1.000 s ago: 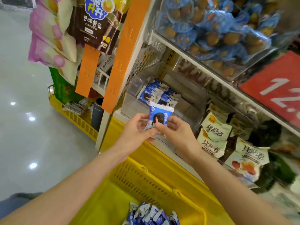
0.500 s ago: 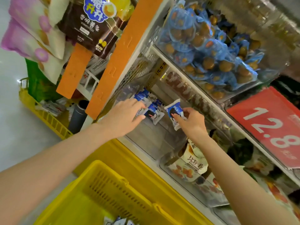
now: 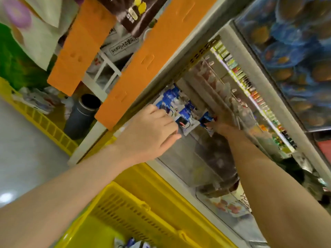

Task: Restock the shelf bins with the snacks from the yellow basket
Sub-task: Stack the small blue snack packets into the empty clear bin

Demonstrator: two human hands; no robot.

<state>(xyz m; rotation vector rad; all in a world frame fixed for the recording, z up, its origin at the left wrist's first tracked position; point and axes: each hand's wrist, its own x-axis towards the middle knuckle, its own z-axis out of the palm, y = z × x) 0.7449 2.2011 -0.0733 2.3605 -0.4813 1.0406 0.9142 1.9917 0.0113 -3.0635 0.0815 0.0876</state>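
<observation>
Blue-and-white packet: a second before, you held it in both hands in front of the shelf. By this moment it had gone deep into the clear bin, at the right end of the row, in your right hand alone.
Right hand: it grasped the packet by its edge and showed only as a blur through the bin's wall. It had travelled from the shelf front to the rear of the bin.
Left hand: it had let that packet go and moved across to the stacked packets, with its fingers laid against them. Whether it nipped one or merely steadied the row, the blur did not let you tell.
Stacked packets: they stood more or less upright at the back left of the bin, touching your left fingertips.
Clear bin: it sat on the lower shelf, with packets visible only at its rear.
Yellow basket: it stood below the shelf, beside your left forearm. Spare packets of the same kind lay in it.
Meaning for the task: this packet had, by all appearances, reached its place, and only the release remained. With spare packets in the basket, restocking looked far from finished.
</observation>
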